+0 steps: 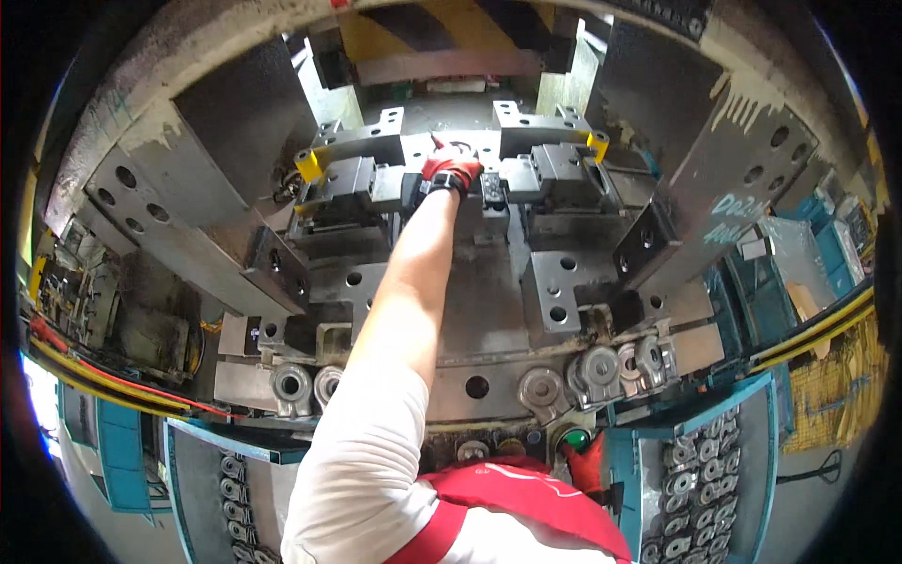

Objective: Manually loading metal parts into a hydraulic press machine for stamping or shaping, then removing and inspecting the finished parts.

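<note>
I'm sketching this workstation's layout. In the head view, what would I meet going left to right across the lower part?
Left blue-rimmed bin → white sleeve → red-gloved right hand → right blue-rimmed bin.

Glossy plastic green button [575, 439]; dull metal ring-ended parts [598, 372]; smooth metal blocks [552, 293]; cloth apron [517, 498].

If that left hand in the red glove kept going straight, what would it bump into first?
Probably the bright metal plate just past the left hand, though one view can't show how deep it sits or whether they already touch.
</note>
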### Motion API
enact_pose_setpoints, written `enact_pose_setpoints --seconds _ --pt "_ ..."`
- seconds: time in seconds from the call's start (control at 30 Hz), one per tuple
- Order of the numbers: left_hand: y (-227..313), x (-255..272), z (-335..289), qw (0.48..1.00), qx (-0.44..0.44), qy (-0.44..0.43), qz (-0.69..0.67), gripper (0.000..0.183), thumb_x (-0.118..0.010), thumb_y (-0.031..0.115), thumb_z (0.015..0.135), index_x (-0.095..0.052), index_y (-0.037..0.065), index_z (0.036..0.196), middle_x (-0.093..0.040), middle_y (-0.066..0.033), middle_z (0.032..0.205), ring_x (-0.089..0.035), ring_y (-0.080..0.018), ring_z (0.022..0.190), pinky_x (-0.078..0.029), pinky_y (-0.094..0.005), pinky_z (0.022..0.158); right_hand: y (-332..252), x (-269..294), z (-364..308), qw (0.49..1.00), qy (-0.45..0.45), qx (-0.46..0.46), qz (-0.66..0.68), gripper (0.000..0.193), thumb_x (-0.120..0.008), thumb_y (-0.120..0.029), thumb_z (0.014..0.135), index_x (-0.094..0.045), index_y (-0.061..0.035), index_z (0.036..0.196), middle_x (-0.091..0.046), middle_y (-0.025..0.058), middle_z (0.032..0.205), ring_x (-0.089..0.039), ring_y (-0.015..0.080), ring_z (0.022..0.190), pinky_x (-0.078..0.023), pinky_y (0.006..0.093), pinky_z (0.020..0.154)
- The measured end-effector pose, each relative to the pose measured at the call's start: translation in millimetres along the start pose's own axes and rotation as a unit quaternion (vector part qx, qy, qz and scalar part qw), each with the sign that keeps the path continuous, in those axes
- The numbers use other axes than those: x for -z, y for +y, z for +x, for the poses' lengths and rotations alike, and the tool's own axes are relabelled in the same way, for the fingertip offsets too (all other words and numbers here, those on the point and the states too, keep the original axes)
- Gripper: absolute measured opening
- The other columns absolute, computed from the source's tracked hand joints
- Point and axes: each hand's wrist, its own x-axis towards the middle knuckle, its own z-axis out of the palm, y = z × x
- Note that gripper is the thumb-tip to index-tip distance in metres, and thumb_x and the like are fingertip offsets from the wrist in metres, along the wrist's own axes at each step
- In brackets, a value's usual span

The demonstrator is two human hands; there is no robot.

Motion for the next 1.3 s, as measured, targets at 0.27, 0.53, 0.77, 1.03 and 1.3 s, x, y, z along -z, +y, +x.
enact_pose_setpoints --seconds 0.27,0.53,0.77,1.03,1.3 --pt "-75 61 -126 0.938 -0.281 0.172 -0.11 0.111 -0.07 0.055 0.056 -0.018 -0.003 0.135 -0.06 -0.0214 0.1 -0.058 -0.0356 0.092 -0.046 -0.0386 0.078 -54 29 8 0.978 0.153 0.139 0.025 0.068 -0.065 -0.02 0.077 -0.031 0.0037 0.131 -0.038 0.0229 0.13 -0.036 0.032 0.12 -0.028 0.0373 0.1" --pt "-225 97 -336 0.952 -0.209 0.093 -0.204 0.099 -0.077 0.028 0.058 -0.02 0.005 0.136 -0.055 -0.0164 0.113 -0.054 -0.0323 0.105 -0.044 -0.0362 0.086 -124 5 26 0.93 -0.015 0.342 -0.134 0.075 -0.066 -0.024 0.074 -0.026 0.0023 0.132 -0.041 0.0231 0.126 -0.038 0.035 0.118 -0.033 0.0391 0.097" --pt "-321 49 -348 0.996 0.056 0.061 -0.035 0.103 -0.073 0.039 0.058 -0.017 0.005 0.137 -0.05 -0.0215 0.117 -0.052 -0.0336 0.105 -0.042 -0.0388 0.087 -145 -23 34 0.871 -0.029 0.289 -0.396 0.101 -0.071 -0.046 0.06 -0.018 -0.0095 0.138 -0.045 0.023 0.106 -0.046 0.0372 0.098 -0.038 0.046 0.081" --pt "-351 -21 -300 0.99 0.1 0.053 0.082 0.105 -0.07 0.047 0.058 -0.015 0.007 0.138 -0.049 -0.0276 0.107 -0.051 -0.0388 0.098 -0.041 -0.0433 0.084 -147 -22 41 0.88 -0.049 0.241 -0.407 0.103 -0.074 -0.039 0.059 -0.015 -0.0086 0.138 -0.047 0.025 0.105 -0.048 0.0383 0.096 -0.039 0.0457 0.08" --pt "-345 -9 -316 0.991 0.048 0.092 0.081 0.094 -0.065 0.049 0.065 -0.022 0.002 0.134 -0.048 -0.0279 0.112 -0.05 -0.0371 0.101 -0.039 -0.0424 0.086 -173 7 21 0.947 -0.108 0.284 -0.103 0.104 -0.075 -0.033 0.056 -0.018 -0.0025 0.137 -0.051 0.0246 0.111 -0.051 0.0373 0.101 -0.04 0.0397 0.085"
